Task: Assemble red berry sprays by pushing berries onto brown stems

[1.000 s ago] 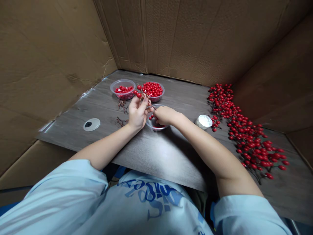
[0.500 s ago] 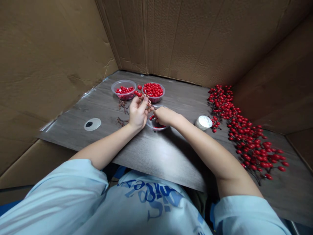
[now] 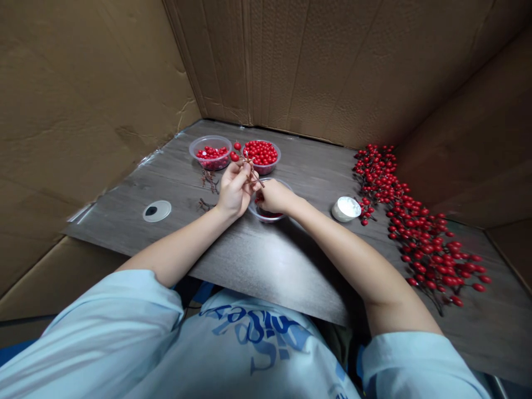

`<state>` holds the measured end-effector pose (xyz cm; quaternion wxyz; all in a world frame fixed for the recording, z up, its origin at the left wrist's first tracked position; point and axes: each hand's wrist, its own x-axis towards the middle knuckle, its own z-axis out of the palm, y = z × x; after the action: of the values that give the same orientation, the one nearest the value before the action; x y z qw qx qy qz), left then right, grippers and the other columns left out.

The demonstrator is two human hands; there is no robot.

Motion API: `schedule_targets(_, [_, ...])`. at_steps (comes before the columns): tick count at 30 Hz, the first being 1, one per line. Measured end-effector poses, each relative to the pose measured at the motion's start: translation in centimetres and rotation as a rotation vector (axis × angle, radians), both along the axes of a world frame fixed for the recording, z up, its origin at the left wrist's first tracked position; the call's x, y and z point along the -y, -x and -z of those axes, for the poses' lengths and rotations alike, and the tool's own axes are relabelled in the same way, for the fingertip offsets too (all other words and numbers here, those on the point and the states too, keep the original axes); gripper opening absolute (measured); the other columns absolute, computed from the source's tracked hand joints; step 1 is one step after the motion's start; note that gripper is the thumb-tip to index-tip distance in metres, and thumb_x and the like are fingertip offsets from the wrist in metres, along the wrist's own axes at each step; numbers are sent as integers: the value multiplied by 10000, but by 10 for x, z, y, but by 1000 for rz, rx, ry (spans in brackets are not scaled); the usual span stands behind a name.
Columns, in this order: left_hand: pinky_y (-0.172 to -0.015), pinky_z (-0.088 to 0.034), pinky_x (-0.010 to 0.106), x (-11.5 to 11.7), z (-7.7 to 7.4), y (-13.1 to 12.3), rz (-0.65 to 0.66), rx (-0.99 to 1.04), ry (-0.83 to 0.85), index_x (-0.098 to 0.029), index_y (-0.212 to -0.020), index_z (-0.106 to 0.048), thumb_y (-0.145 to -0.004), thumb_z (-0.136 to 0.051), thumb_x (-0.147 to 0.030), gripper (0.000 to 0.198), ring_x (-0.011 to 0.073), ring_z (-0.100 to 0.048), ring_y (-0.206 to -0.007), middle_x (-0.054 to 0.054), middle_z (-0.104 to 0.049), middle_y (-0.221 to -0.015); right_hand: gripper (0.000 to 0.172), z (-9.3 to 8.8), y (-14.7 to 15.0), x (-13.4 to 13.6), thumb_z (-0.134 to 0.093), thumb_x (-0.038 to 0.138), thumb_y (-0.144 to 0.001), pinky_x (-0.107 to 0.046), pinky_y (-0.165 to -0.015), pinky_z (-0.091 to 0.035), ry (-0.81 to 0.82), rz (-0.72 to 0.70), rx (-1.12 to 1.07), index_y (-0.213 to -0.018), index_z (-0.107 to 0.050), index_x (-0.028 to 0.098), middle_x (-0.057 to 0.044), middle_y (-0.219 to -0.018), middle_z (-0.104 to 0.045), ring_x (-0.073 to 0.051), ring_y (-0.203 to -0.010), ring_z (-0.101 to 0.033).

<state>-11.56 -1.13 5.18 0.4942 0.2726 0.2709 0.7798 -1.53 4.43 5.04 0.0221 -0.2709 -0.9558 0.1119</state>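
Observation:
My left hand (image 3: 233,191) is closed round a thin brown berry sprig (image 3: 245,162) with two red berries at its far tip. My right hand (image 3: 275,196) is curled beside it, its fingers pinched at the sprig's lower part over a small clear bowl (image 3: 266,215) that holds a little red. What the right fingers grip is too small to make out. Both hands touch each other above the bowl.
Two clear tubs of red berries (image 3: 210,152) (image 3: 261,153) stand just behind the hands. Bare stems (image 3: 208,180) lie to the left, near a round cable hole (image 3: 156,210). A small white pot (image 3: 346,208) and a long heap of berry branches (image 3: 419,233) lie right. Cardboard walls enclose the grey table (image 3: 266,260).
My right hand has slid a little left and closer to my left hand. The sprig now points more upright; one berry near the bowl is no longer visible.

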Motion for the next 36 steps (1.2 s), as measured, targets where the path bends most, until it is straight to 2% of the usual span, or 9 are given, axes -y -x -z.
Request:
schedule_targets(9, [-341, -313, 158, 2, 3, -1, 60, -160, -37, -160, -719, -555, -528, -829, -388, 404, 49, -517, -475, -17, -579, -719, 240, 5, 4, 6, -489, 111, -776, -250, -611, -360, 19, 51, -39, -989, -599, 105, -123, -949, -655, -174, -735, -591])
schedule_targets(12, [-323, -338, 159, 2, 2, -1, 56, -164, -37, -158, -713, -564, -513, -832, -414, 422, 55, -526, -452, -20, -586, -695, 175, -4, -1, 6, -523, 106, -759, -242, -613, -351, 53, 44, -71, -904, -621, 104, -103, -882, -660, -151, -696, -560])
schedule_targets(15, [-335, -384, 151, 4, 1, -1, 52, -176, -28, -157, -736, -555, -509, -831, -429, 449, 60, -555, -473, -19, -602, -729, 93, -21, -14, 5, -561, 158, -779, -226, -605, -342, 105, 34, -167, -780, -640, 109, -66, -775, -649, -116, -650, -525])
schedule_targets(17, [-358, -417, 149, 5, 0, -1, 52, -195, -4, -159, -747, -526, -509, -828, -438, 475, 67, -584, -500, -21, -612, -775, 71, -32, -27, 5, -594, 151, -761, -216, -582, -336, 123, 91, -242, -737, -645, 107, -42, -694, -628, -98, -603, -504])
schedule_targets(20, [-400, -450, 139, 6, -1, -1, 78, -246, 28, -160, -778, -502, -526, -813, -459, 500, 70, -613, -532, -21, -617, -838, 58, -39, -49, 9, -622, 147, -744, -210, -594, -368, 73, 155, -423, -758, -660, 105, -42, -738, -634, -85, -598, -508])
schedule_targets(27, [-401, -452, 160, 9, 3, -6, 149, -362, 16, -154, -847, -569, -579, -795, -430, 446, 72, -610, -515, 4, -609, -900, 101, -32, -78, 37, -617, 230, -785, -220, -579, -446, 123, 258, -865, -807, -666, 144, -31, -768, -629, -88, -605, -539])
schedule_targets(31, [-362, -406, 160, 9, 5, -6, 171, -408, -7, -143, -824, -594, -600, -788, -406, 396, 84, -605, -504, 19, -614, -854, 119, -27, -80, 48, -627, 264, -787, -207, -523, -455, 138, 300, -961, -817, -661, 154, -29, -798, -619, -76, -585, -549])
schedule_targets(36, [-340, -370, 145, 8, 7, -7, 138, -462, -18, -144, -766, -640, -585, -794, -404, 353, 64, -584, -507, 34, -591, -904, 124, -19, -79, 53, -625, 269, -792, -199, -513, -474, 136, 349, -1034, -824, -656, 154, -33, -827, -619, -70, -591, -553])
